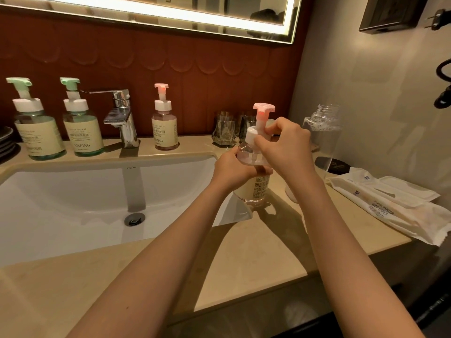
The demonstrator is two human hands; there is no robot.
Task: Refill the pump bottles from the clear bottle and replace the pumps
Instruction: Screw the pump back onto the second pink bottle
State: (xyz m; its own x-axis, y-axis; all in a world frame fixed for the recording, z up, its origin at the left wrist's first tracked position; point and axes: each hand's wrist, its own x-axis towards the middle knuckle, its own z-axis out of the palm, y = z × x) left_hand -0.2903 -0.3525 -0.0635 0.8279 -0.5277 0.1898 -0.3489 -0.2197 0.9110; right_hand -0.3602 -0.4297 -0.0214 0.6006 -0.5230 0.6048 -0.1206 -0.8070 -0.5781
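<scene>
Four pump bottles on the beige stone counter (244, 252), each with a cream paper label. Far left, a green-tinted clear bottle with a mint-green pump (36, 132), "YAPING" partly legible low on its label. Just beside it, a second green-tinted bottle with a mint-green pump (81, 135), marked "FOAM" above and "YAPING" below. Right of the chrome mixer tap (122, 118), a small pink-tinted bottle with a pink pump (164, 129), lettered "CLOUDS" and "YAPING". "HEGII" stamped on the rim of the white undermount basin (73, 191). At the basin's right corner, upright, the fourth: a faintly pink clear round bottle (253, 186), back label turned this way, fine print too small to read. Left hand (231, 169) wrapped round that bottle's shoulder. Right hand (283, 145) curled round the white collar of the pink-topped pump (263, 109) seated in the neck. Behind the right hand, an uncapped tall clear plastic bottle (322, 132), upright near the wall. Further right, a flat white pack (390, 203) printed "PURE WATER WET WIPES".
</scene>
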